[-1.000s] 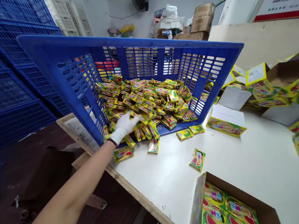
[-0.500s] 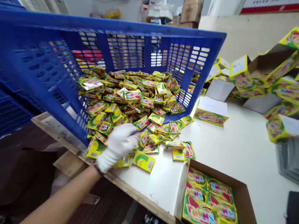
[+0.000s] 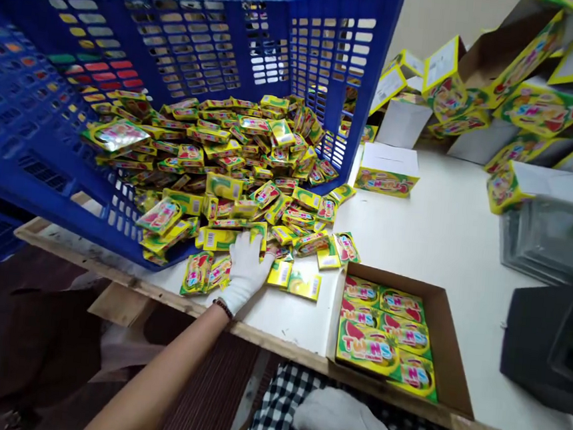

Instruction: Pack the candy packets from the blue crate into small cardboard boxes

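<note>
My left hand, in a white glove with a dark bead bracelet at the wrist, lies on the small yellow-green candy packs at the front of a heap. Its fingers are stretched out and the thumb stands apart. The heap spills from a tipped blue plastic crate onto the white table. Low in the picture, my right hand, in a greyish glove, is over my checkered clothing. Its fingers look curled; whatever they may hold is hidden. Between the hands and to the right, an open carton contains several "Twins" boxes.
Empty-looking display boxes are piled at the back right. A single white-topped box stands beside the crate. Clear plastic trays and a black device are at the right. The table's wooden edge runs along the front.
The view has tilted down and shifted right. My left hand has gone from a blurred reach over the heap to resting on packs at its front. My right hand has come into view.
</note>
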Demonstrator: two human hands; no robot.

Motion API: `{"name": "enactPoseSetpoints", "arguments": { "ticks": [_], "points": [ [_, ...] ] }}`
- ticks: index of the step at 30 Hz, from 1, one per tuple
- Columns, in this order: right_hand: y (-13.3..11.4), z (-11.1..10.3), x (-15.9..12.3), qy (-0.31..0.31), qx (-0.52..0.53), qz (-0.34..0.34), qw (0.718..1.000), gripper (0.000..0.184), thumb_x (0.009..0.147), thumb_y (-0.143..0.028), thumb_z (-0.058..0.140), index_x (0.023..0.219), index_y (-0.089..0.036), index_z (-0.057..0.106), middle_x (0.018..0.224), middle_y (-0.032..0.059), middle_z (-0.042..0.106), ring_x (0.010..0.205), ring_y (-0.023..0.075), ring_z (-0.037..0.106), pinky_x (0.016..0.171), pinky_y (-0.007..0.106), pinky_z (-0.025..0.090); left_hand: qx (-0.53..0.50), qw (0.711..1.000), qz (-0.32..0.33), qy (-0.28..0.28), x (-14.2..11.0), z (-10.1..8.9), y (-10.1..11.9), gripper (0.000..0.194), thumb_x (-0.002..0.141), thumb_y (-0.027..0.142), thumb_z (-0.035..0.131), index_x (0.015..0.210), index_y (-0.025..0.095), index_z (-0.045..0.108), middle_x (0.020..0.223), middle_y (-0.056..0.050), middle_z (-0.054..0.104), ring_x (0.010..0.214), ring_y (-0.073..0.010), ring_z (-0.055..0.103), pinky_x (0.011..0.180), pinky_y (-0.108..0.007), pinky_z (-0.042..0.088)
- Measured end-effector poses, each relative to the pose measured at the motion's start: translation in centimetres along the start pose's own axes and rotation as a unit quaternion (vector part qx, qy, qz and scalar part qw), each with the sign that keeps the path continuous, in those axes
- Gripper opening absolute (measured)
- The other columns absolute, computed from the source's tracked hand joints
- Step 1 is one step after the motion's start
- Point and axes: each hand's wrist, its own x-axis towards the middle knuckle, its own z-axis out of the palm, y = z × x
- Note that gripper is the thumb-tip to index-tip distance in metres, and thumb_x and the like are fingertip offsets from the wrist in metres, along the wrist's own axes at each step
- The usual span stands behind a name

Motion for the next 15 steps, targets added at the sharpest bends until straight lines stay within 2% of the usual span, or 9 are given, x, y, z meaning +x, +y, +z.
{"name": "enactPoseSetpoints", "arguments": {
  "ticks": [1,3,5,7,9,11,13,15],
  "points": [
    [-0.2,-0.1,0.3,0.017,0.008,-0.012,1.000,0.012,0.091,-0.034,0.056,0.092,-0.027,0.066,0.089,-0.0003,0.073,0.085,0.0164,0.067,0.080,0.021,0.052,-0.017,1.000,0.024,-0.004,-0.1,-0.6,0.5,0.049,0.089,0.041,0.049,0.126,0.010,0.057,0.135,-0.022,0.052,0.129,-0.0374,0.045,0.108,-0.053,0.036],
    [-0.4,-0.5,0.5,0.032,0.040,-0.018,0.999,0.017,0.094,-0.032,0.050,0.090,-0.026,0.065,0.086,0.0000,0.072,0.082,0.0148,0.067,0.077,0.020,0.051,-0.054,0.991,0.118,-0.030,-0.6,-2.0,0.4,0.050,0.086,0.042,0.056,0.127,0.013,0.057,0.133,-0.018,0.055,0.126,-0.0332,0.049,0.109,-0.047,0.038],
    [-0.5,-1.2,0.3,0.044,0.069,-0.011,0.997,0.021,0.096,-0.029,0.045,0.092,-0.025,0.065,0.087,0.0004,0.072,0.081,0.0137,0.067,0.076,0.019,0.051,-0.069,0.966,0.231,-0.091,-1.1,-3.0,-0.4,0.053,0.080,0.037,0.063,0.129,0.017,0.057,0.132,-0.014,0.058,0.124,-0.0313,0.051,0.110,-0.046,0.038],
    [-0.5,-1.8,-0.1,0.068,0.076,0.002,0.995,0.022,0.097,-0.028,0.043,0.094,-0.024,0.065,0.091,0.0015,0.072,0.083,0.0139,0.067,0.077,0.021,0.051,-0.060,0.943,0.291,-0.150,-1.5,-3.2,-1.5,0.052,0.077,0.030,0.064,0.128,0.019,0.058,0.130,-0.014,0.060,0.121,-0.0318,0.054,0.107,-0.047,0.041],
    [-0.6,-2.4,-0.4,0.088,0.069,0.000,0.994,0.021,0.098,-0.028,0.045,0.093,-0.023,0.065,0.092,0.0019,0.072,0.083,0.0145,0.066,0.078,0.022,0.050,-0.066,0.948,0.267,-0.161,-1.7,-3.0,-2.1,0.047,0.080,0.027,0.060,0.126,0.017,0.059,0.128,-0.015,0.062,0.117,-0.0322,0.057,0.102,-0.048,0.045],
    [-0.6,-3.5,-0.1,0.090,0.061,-0.026,0.994,0.019,0.097,-0.027,0.046,0.092,-0.023,0.064,0.090,0.0015,0.072,0.082,0.0144,0.065,0.077,0.023,0.051,-0.116,0.964,0.192,-0.143,-1.9,-3.2,-1.7,0.041,0.086,0.031,0.054,0.124,0.016,0.059,0.123,-0.015,0.064,0.113,-0.0302,0.060,0.098,-0.045,0.048],
    [-0.7,-5.3,1.0,0.117,0.024,-0.045,0.992,0.017,0.097,-0.022,0.047,0.099,-0.023,0.064,0.097,0.0035,0.071,0.088,0.0158,0.064,0.079,0.025,0.051,-0.188,0.962,0.131,-0.146,-2.2,-4.4,0.0,0.036,0.091,0.037,0.050,0.120,0.017,0.060,0.116,-0.010,0.068,0.106,-0.0260,0.063,0.094,-0.039,0.050],
    [-0.9,-7.6,3.0,0.170,-0.065,-0.050,0.982,0.024,0.094,-0.018,0.049,0.114,-0.021,0.061,0.117,0.0097,0.066,0.104,0.0214,0.061,0.088,0.034,0.050,-0.256,0.937,0.133,-0.195,-2.8,-6.5,2.7,0.031,0.092,0.040,0.051,0.113,0.020,0.062,0.109,-0.006,0.070,0.097,-0.0216,0.064,0.089,-0.033,0.051]
  ]
}}
